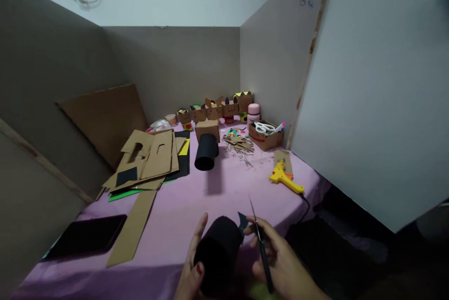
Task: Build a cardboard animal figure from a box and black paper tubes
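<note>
My left hand [194,262] is wrapped round the side of a black paper tube [220,248], thumb toward its near end. At the lower right, my right hand [277,253] holds a slim black-handled tool with a thin pointed metal blade [262,248]; edge-on like this, its exact kind cannot be made out. A small pointed piece of black paper [242,221] lies between the tube and my right fingertips, and whether it is joined to the tube is unclear. Farther back, another black tube [206,153] lies in front of a small cardboard box [207,129].
Cardboard sheets [154,155] are stacked at left, near a dark tablet [87,237]. A yellow glue gun [286,178] rests at right, its cord over the edge. Behind it, a small carton [265,139] holds white scissors [263,127]. Cardboard animal figures [213,110] line the back.
</note>
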A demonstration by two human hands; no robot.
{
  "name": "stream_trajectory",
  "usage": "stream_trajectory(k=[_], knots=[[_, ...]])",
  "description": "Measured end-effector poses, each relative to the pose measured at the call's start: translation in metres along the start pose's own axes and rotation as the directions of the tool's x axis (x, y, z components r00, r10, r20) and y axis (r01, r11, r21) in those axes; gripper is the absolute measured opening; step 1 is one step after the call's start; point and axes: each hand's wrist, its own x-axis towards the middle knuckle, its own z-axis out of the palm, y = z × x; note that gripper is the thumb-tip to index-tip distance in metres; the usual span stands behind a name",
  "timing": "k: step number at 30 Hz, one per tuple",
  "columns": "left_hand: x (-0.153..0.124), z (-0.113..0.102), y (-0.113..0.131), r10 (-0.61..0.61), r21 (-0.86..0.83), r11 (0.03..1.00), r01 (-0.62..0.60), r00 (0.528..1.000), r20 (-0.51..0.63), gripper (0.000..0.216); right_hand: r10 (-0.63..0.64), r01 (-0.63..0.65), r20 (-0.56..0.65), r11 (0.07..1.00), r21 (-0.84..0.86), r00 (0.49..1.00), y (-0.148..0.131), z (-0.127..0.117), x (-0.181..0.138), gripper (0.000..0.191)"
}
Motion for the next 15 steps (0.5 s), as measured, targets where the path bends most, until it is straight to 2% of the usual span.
stream_trajectory(k=[2, 4, 8, 12, 15], knots=[[-0.003, 0.011, 0.001, -0.034, -0.049, 0.998, 0.032, 0.999, -0.038, 0.117, 0.054, -0.052, -0.015, 0.992, 0.113, 0.998, 0.005, 0.008, -0.002, 0.090], [-0.004, 0.020, -0.001, -0.069, -0.089, 0.994, 0.062, 0.995, -0.076, 0.115, 0.084, -0.081, -0.003, 0.967, 0.242, 0.996, 0.006, 0.019, -0.004, 0.100], [-0.004, 0.028, -0.012, -0.092, -0.129, 0.989, 0.078, 0.989, -0.112, 0.121, 0.019, -0.022, 0.010, 0.882, 0.470, 1.000, 0.000, 0.034, -0.003, 0.097], [-0.003, 0.021, -0.021, -0.099, -0.144, 0.985, 0.095, 0.995, -0.024, 0.112, -0.034, 0.011, 0.042, 0.892, 0.451, 0.999, -0.004, 0.029, 0.000, 0.091], [0.000, 0.008, -0.015, -0.068, -0.021, 0.997, 0.068, 0.997, 0.022, 0.105, -0.048, -0.004, 0.116, 0.911, 0.412, 0.992, -0.008, 0.017, 0.002, 0.092]])
